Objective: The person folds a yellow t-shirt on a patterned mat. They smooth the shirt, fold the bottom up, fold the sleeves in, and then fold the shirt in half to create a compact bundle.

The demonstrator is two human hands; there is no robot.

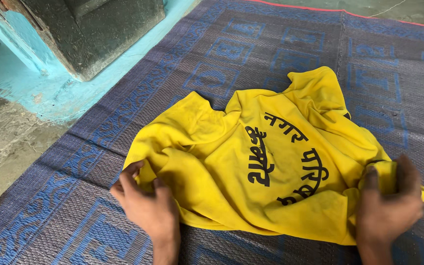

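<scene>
While both hands sit at the near hem, the findings run from the viewer outward, as follows.

Left hand: the left hand [145, 203] is at the near-left corner of the yellow shirt [251, 167], fingers curled and pinching a fold of cloth between thumb and fingertips.

Right hand: the right hand [388, 206] is at the near-right corner, fingers bent and closed over a bunched end of fabric; its outline is blurred, so the exact grip cannot be told.

Garment location: the yellow shirt lies crumpled on the woven blue-grey mat [65, 216], between the two hands and reaching away from them, printed side up, with dark curved lettering [283, 162] across its middle.

Garment condition: deep creases run through the middle and far part; one sleeve [317, 86] is folded up at the far end.

Risk, uneven pull: the two grips differ, one a small pinch and one a bunch, so in my judgement a pull could skew the cloth and set creases rather than flatten it.

Risk, slipping pinch: the left hold takes little fabric and could let go under tension.

Risk, soiling: the mat's left edge borders a bare concrete floor [6, 147] and a chipped turquoise step [40, 83]; cloth dragged that way could pick up dirt.

Risk, far edge: a red-trimmed mat border [330, 10] lies well beyond the garment and poses little concern.
</scene>
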